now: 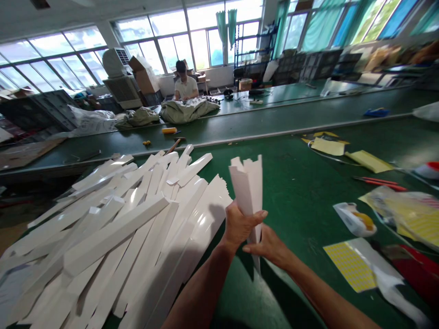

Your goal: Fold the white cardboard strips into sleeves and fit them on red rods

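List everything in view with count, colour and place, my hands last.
White strips: many, white, heaped left
Held bundle: uncountable, white, centre
Tables: several, green, near and far
Yellow sheets: several, yellow, right
Red-handled tool: probably one, red, right
Yellow cylinder: one, yellow, beyond strips
Co-worker: one, white shirt, across tables
Windows: many, bright, back wall
Curtains: several, teal, at windows
Left hand: one, bare, on bundle
Right hand: one, bare, below left

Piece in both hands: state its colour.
The held piece is white, seen best in the head view.
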### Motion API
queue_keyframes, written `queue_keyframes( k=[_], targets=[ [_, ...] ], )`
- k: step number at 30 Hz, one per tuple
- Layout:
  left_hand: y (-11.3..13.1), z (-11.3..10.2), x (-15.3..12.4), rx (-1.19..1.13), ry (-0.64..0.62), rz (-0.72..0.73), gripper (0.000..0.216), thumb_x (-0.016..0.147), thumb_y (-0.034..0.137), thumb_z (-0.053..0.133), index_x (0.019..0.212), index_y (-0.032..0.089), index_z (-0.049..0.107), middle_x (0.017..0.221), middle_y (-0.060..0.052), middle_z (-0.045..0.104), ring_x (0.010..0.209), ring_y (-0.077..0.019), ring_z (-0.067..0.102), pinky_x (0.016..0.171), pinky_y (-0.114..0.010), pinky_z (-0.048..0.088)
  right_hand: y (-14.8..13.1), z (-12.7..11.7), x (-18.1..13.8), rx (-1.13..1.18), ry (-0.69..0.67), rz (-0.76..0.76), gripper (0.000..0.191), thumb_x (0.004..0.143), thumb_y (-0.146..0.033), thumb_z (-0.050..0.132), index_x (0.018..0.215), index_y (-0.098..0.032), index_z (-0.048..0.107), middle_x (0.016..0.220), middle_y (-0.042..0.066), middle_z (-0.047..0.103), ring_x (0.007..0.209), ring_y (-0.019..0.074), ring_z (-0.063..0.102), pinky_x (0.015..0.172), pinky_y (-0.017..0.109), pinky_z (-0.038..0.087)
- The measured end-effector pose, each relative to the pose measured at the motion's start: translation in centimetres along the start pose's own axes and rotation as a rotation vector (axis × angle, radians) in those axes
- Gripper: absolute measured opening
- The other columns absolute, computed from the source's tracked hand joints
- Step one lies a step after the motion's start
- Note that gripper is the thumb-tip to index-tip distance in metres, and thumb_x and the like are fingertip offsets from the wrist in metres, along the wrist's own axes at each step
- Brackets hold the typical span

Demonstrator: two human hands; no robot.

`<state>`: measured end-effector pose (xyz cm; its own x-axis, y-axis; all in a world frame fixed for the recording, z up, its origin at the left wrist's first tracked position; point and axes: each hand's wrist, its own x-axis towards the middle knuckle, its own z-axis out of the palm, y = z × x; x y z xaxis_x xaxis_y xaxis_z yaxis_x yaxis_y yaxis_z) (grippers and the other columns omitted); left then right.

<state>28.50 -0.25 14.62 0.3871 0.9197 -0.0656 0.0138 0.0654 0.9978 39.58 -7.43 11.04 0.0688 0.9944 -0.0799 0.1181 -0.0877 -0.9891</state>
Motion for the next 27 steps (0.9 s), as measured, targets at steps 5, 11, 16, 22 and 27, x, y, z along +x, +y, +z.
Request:
queue_keyframes(
  k=[5,11,16,22,27],
  targets=[
    [0.7,-0.1,0.1,-0.205,-0.227,-0.037,0.064,0.051,0.051,0.091,0.097,0.012,0.067,0.083,-0.004,0.069,0.072,-0.0159,0.062,0.060,-0.023,0.050,4.0,0.6,-0.1,-0.288,0.287,0.012,0.038,0.068,-0.049,0.073,0.083,-0.015,0.069,0.075,0.008,0.073,0.071,0.0277,0.068,0.067,0.039,0.056],
    [2.7,0.9,0.7,-0.290,0.017,0.400,0.059,0.079,0.057,0.071,0.121,0.017,0.061,0.105,-0.007,0.067,0.096,-0.0190,0.064,0.088,-0.028,0.050,6.5,0.5,1.3,-0.366,0.527,0.013,0.055,0.066,-0.063,0.071,0.092,-0.015,0.066,0.077,0.011,0.071,0.069,0.0284,0.066,0.064,0.039,0.055],
    [2.5,1.7,0.1,-0.262,0.142,0.449,0.038,0.090,0.045,0.062,0.115,0.017,0.059,0.099,-0.004,0.068,0.087,-0.0142,0.064,0.080,-0.024,0.051,5.5,0.0,0.8,-0.196,0.257,-0.137,0.091,0.064,-0.069,0.072,0.135,-0.016,0.051,0.135,0.019,0.058,0.123,0.0389,0.054,0.102,0.053,0.044],
    [3.7,2.0,-1.2,-0.161,0.068,0.479,0.029,0.095,0.035,0.054,0.117,0.017,0.060,0.109,-0.007,0.069,0.097,-0.0169,0.066,0.086,-0.027,0.052,-5.2,-2.0,-0.3,-0.053,0.373,-0.362,0.058,0.098,-0.056,0.033,0.147,-0.026,0.037,0.149,0.011,0.046,0.136,0.0290,0.043,0.110,0.048,0.037],
    [4.6,2.6,-1.6,0.050,0.183,0.508,0.035,0.097,0.027,0.047,0.125,0.012,0.059,0.119,-0.012,0.069,0.107,-0.0199,0.066,0.095,-0.031,0.051,-10.1,-2.1,0.1,-0.421,0.461,-0.403,0.034,0.094,-0.035,0.048,0.124,-0.022,0.058,0.112,0.009,0.064,0.101,0.0246,0.058,0.089,0.041,0.048]
  ],
)
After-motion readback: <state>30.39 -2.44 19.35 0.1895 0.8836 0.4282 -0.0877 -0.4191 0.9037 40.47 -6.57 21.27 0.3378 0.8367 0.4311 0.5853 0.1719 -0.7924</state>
